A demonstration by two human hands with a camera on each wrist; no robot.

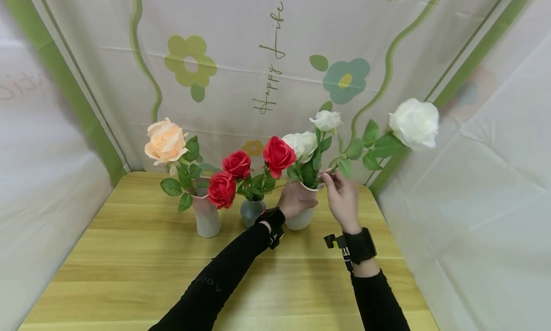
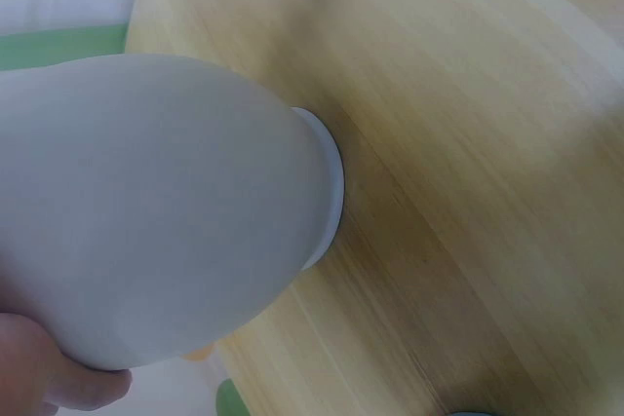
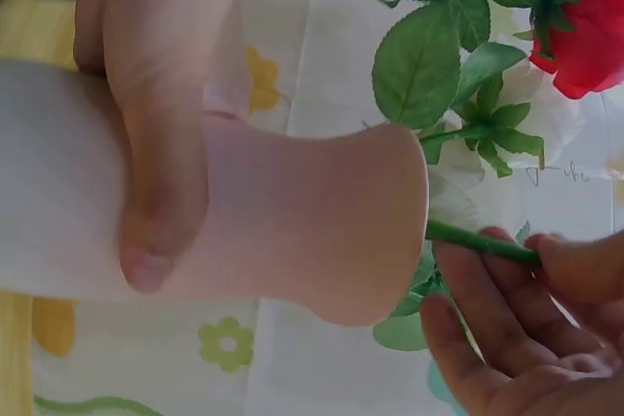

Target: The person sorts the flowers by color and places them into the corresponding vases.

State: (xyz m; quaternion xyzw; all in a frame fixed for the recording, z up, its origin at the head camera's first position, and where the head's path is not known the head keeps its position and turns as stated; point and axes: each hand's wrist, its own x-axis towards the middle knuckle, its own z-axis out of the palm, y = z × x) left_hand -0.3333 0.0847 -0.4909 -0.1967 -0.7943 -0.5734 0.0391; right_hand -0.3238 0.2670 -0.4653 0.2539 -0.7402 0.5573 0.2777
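Observation:
My left hand [image 1: 293, 200] grips a pink-and-white vase [image 1: 300, 219] round its narrower middle, and in the right wrist view its thumb lies across the vase wall. The vase base [image 2: 322, 187] stands upright on the wooden table. At the vase mouth, my right hand [image 1: 346, 199] pinches a green stem [image 3: 483, 243] between thumb and fingers. That stem belongs to a large white rose [image 1: 414, 124] leaning out to the right. Two other white roses [image 1: 326, 121] with green leaves rise from the same vase. The stem's lower end is hidden at the rim.
Left of the held vase, a small blue-grey vase [image 1: 251, 214] carries red roses [image 1: 279, 156]. Farther left, another pink-and-white vase [image 1: 207, 220] bears a peach rose [image 1: 165, 141]. Printed white cloth [image 1: 241, 44] walls in the wooden table [image 1: 142, 259] at the back and sides.

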